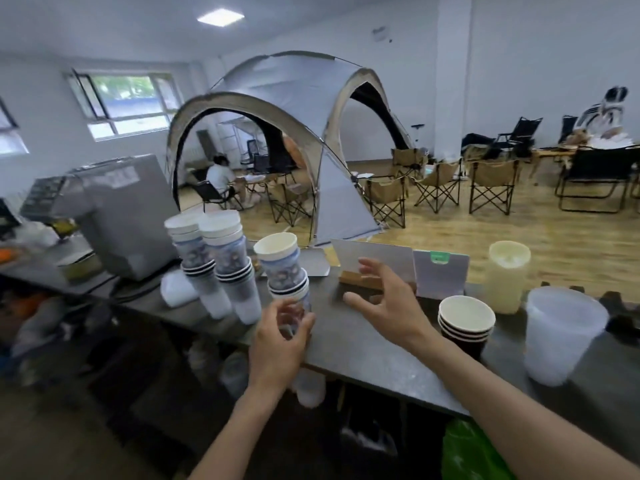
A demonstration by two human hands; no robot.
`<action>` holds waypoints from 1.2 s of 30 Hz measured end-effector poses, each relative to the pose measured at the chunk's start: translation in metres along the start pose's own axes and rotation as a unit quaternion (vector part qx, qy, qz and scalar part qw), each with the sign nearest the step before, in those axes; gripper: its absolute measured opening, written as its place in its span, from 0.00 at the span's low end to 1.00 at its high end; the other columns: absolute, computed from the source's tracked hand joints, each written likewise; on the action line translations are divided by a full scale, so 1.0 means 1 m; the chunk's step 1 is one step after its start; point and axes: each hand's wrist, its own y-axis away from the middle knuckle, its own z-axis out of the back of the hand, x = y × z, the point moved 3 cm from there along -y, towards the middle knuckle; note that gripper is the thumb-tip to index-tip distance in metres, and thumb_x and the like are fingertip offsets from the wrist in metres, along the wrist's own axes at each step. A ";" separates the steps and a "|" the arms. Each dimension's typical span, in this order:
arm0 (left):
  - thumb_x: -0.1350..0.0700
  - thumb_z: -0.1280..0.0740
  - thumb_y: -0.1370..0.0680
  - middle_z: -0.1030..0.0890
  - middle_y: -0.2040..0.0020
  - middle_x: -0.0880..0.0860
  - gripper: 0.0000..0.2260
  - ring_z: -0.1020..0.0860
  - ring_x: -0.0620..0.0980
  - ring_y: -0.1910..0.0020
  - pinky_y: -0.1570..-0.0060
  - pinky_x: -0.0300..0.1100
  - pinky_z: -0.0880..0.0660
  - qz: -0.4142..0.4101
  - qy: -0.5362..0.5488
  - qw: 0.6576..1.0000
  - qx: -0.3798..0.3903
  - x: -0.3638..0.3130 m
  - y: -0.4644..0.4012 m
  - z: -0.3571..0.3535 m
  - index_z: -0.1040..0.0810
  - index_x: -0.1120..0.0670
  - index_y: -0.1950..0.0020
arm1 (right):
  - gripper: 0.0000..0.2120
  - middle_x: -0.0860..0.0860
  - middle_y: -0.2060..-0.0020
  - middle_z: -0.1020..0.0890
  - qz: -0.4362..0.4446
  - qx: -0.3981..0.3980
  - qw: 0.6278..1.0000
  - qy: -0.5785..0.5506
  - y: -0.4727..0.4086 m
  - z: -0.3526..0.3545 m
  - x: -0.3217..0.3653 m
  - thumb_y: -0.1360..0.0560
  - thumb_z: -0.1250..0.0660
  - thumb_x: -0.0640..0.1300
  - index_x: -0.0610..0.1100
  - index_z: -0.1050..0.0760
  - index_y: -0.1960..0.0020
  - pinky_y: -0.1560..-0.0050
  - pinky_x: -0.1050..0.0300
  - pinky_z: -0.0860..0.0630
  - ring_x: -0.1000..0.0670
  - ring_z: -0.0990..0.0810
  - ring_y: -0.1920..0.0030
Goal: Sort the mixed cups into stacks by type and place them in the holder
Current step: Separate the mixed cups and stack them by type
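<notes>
Printed cup stack (282, 268) in left hand (280, 344)

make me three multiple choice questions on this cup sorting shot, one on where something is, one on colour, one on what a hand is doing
1. Where does the dark cup stack stand?
A. on the counter, right of the right hand
B. inside the tent
C. on a folding chair

2. What colour is the inside of the top cup of the stack in the left hand?
A. red
B. white
C. green

3. What is the right hand doing?
A. gripping the dark stack
B. hovering open over the counter, holding nothing
C. pinching a card

Answers:
1 A: it stands on the counter, beyond the right forearm.
2 B: the patterned cup stack shows a white interior on top.
3 B: its fingers are spread, while the left hand grips the patterned stack.
</notes>
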 end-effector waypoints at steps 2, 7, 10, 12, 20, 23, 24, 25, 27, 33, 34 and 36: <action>0.41 0.26 0.25 0.25 0.30 0.49 0.32 0.24 0.48 0.34 0.34 0.53 0.25 0.085 0.027 0.996 -0.022 0.024 -0.011 0.013 0.32 0.49 0.25 | 0.38 0.50 0.29 0.27 -0.066 0.060 0.995 -0.040 -0.014 -0.033 -0.001 0.26 0.25 0.56 0.51 0.38 0.22 0.34 0.53 0.27 0.53 0.27 0.33; 0.26 0.36 0.29 0.40 0.18 0.46 0.45 0.39 0.49 0.21 0.24 0.62 0.41 0.169 0.169 0.970 0.055 0.034 -0.054 0.009 0.48 0.41 0.18 | 0.47 0.49 0.21 0.38 -0.140 0.118 0.977 -0.107 -0.026 -0.101 0.003 0.28 0.25 0.45 0.50 0.48 0.18 0.26 0.55 0.36 0.50 0.37 0.24; 0.44 0.31 0.21 0.25 0.29 0.46 0.29 0.22 0.43 0.36 0.36 0.55 0.25 0.150 0.204 0.963 0.091 0.026 -0.066 -0.002 0.37 0.44 0.23 | 0.42 0.55 0.31 0.35 -0.142 0.134 0.972 -0.130 -0.022 -0.110 0.003 0.26 0.30 0.33 0.43 0.48 0.19 0.44 0.82 0.37 0.58 0.38 0.32; 0.55 0.27 0.22 0.21 0.33 0.50 0.28 0.18 0.44 0.42 0.46 0.49 0.18 0.146 0.203 0.961 0.116 0.030 -0.066 -0.014 0.35 0.45 0.26 | 0.39 0.56 0.36 0.31 -0.137 0.150 0.970 -0.134 -0.017 -0.105 0.002 0.26 0.32 0.30 0.48 0.43 0.22 0.49 0.80 0.34 0.57 0.32 0.33; 0.52 0.27 0.23 0.24 0.33 0.52 0.34 0.21 0.43 0.40 0.45 0.44 0.18 0.076 0.152 0.964 0.204 0.005 -0.028 -0.073 0.41 0.46 0.23 | 0.38 0.52 0.33 0.29 -0.155 0.068 0.983 -0.068 0.034 -0.042 -0.024 0.32 0.31 0.41 0.59 0.42 0.27 0.46 0.78 0.33 0.56 0.28 0.34; 0.46 0.26 0.26 0.23 0.33 0.50 0.35 0.21 0.44 0.40 0.45 0.48 0.18 0.061 0.177 0.952 0.242 -0.011 -0.012 -0.097 0.40 0.43 0.24 | 0.40 0.53 0.31 0.29 -0.166 0.038 0.985 -0.039 0.058 -0.013 -0.033 0.34 0.33 0.42 0.63 0.44 0.27 0.36 0.66 0.29 0.55 0.29 0.31; 0.43 0.25 0.29 0.23 0.33 0.50 0.36 0.21 0.45 0.39 0.44 0.50 0.18 0.062 0.181 0.949 0.251 -0.016 -0.008 -0.103 0.39 0.42 0.25 | 0.39 0.54 0.31 0.28 -0.163 0.027 0.986 -0.034 0.065 -0.004 -0.032 0.34 0.34 0.42 0.64 0.43 0.28 0.33 0.60 0.28 0.58 0.28 0.32; 0.41 0.25 0.30 0.23 0.34 0.49 0.37 0.21 0.46 0.39 0.44 0.52 0.18 0.065 0.185 0.946 0.257 -0.017 -0.006 -0.110 0.38 0.40 0.26 | 0.38 0.57 0.34 0.27 -0.157 0.022 0.987 -0.038 0.069 0.003 -0.029 0.33 0.34 0.39 0.64 0.42 0.30 0.32 0.58 0.27 0.63 0.27 0.34; 0.41 0.25 0.31 0.23 0.35 0.47 0.35 0.21 0.45 0.39 0.45 0.49 0.18 0.068 0.198 0.941 0.266 -0.024 0.000 -0.118 0.38 0.36 0.29 | 0.38 0.65 0.39 0.26 -0.148 0.031 0.988 -0.040 0.073 0.015 -0.026 0.30 0.35 0.30 0.66 0.41 0.34 0.33 0.61 0.26 0.73 0.28 0.40; 0.44 0.15 0.39 0.26 0.29 0.49 0.50 0.25 0.45 0.32 0.34 0.48 0.24 0.045 0.204 0.950 0.233 -0.037 -0.023 -0.112 0.40 0.46 0.24 | 0.26 0.55 0.43 0.17 -0.131 -0.096 0.984 0.079 0.056 0.071 -0.007 0.26 0.30 0.41 0.46 0.27 0.28 0.40 0.62 0.23 0.57 0.19 0.43; 0.43 0.14 0.41 0.29 0.26 0.49 0.55 0.27 0.45 0.29 0.32 0.49 0.26 0.036 0.213 0.950 0.226 -0.044 -0.030 -0.108 0.43 0.47 0.22 | 0.26 0.54 0.42 0.17 -0.101 -0.146 0.981 0.074 0.047 0.082 0.004 0.26 0.28 0.45 0.46 0.26 0.29 0.42 0.61 0.22 0.57 0.19 0.44; 0.41 0.14 0.43 0.31 0.24 0.48 0.61 0.29 0.45 0.28 0.32 0.47 0.26 0.020 0.218 0.951 0.220 -0.060 -0.045 -0.105 0.45 0.47 0.19 | 0.31 0.53 0.37 0.20 -0.050 -0.163 0.983 0.071 0.022 0.093 0.021 0.28 0.25 0.53 0.47 0.29 0.28 0.42 0.56 0.21 0.55 0.21 0.41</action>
